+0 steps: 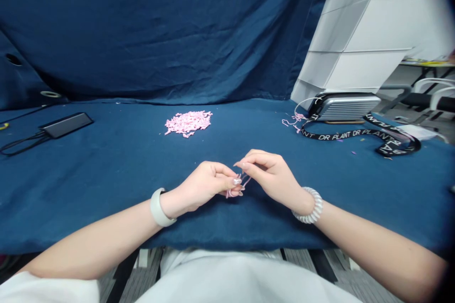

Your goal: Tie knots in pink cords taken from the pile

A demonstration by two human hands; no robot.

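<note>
Over the near part of the table, my left hand (204, 184) pinches a thin pink string (246, 181) between thumb and fingers, and some of it loops below the fingertips. My right hand (275, 177) is close beside it on the right, its thumb and forefinger closed on the upper part of the same string. The string spans the small gap between the two hands; its ends are partly hidden by fingers. Farther back lies a pile of small pink knotted string pieces (188, 123), apart from both hands.
A blue cloth (124, 189) covers the table and a blue curtain hangs behind. At left lies a dark flat device (67, 125) with cables. At right are a silver ribbed case (348, 107), a black lettered strap (336, 135) and loose pink string scraps (294, 122).
</note>
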